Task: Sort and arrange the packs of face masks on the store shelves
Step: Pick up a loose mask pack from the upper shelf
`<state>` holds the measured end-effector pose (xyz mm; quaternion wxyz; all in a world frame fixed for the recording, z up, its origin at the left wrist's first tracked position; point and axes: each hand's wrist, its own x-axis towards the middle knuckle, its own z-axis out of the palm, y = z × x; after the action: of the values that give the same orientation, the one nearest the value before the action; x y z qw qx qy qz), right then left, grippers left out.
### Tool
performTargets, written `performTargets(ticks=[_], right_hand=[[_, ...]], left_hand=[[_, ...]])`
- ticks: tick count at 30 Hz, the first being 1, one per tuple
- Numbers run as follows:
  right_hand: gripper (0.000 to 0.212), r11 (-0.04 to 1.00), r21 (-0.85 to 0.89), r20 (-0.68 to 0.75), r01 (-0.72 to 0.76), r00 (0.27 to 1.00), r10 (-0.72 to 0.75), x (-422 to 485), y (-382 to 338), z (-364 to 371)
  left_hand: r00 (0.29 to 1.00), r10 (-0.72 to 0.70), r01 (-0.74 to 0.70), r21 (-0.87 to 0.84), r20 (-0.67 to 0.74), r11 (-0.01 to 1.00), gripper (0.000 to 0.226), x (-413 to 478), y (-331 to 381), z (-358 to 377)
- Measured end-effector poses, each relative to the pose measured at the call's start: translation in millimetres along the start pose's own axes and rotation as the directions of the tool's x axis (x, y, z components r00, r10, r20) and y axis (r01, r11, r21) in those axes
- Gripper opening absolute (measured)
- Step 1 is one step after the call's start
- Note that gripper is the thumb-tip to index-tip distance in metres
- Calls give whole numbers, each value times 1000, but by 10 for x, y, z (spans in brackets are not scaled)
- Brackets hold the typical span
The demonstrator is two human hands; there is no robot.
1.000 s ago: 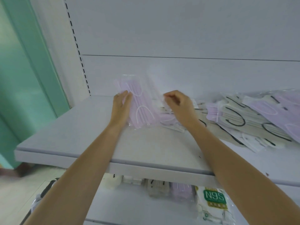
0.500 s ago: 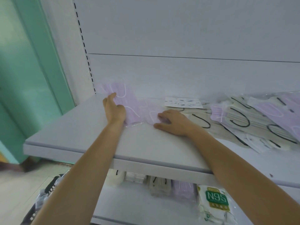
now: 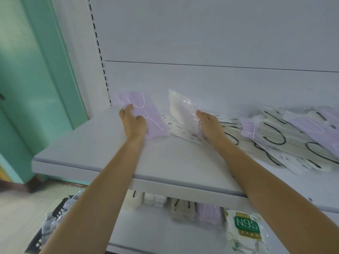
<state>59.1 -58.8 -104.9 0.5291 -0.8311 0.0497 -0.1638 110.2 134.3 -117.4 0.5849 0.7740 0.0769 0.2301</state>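
A purple mask pack (image 3: pixel 145 114) lies flat at the back left of the upper shelf (image 3: pixel 102 143). My left hand (image 3: pixel 133 124) rests on its left part, fingers pressing down on it. My right hand (image 3: pixel 211 127) grips the lower edge of a clear pack of whitish masks (image 3: pixel 183 110) and holds it tilted up near the back wall. Beneath that pack a flat white printed pack (image 3: pixel 181 131) lies on the shelf. A loose pile of beige and purple mask packs (image 3: pixel 286 142) spreads over the shelf to the right.
The lower shelf holds a row of upright packs (image 3: pixel 183 209) and a white N95 pack (image 3: pixel 245 230) at the right. A dark basket with packs (image 3: pixel 53 222) stands on the floor at lower left. A green door frame (image 3: pixel 55 70) borders the shelving on the left.
My left hand slid the purple pack further into the back left corner. My right hand left the shelf surface and lifted a clear whitish pack up on edge.
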Motion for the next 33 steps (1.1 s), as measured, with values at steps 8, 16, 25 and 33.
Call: performTargets(ticks=[8,16,25,33], right_hand=[[28,887,-292,418,358,882,-218,-50,86,137],[47,845,-346,510,407,838,-195,-10,110,125],[45,586,-786,283,195,957,61,140,271,-127],[34,795,-559,16,237,961,-276,202,203,-170]], left_hand=[[897,158,-84,-191,412,978,24,-128,91,81],[917,171,-167,-43,359,985,17,-32,-6,107],[997,58,-59,12,47,998,37,8,-26,23],[968,165,-144,-121,190,982,72,-37,-37,52]])
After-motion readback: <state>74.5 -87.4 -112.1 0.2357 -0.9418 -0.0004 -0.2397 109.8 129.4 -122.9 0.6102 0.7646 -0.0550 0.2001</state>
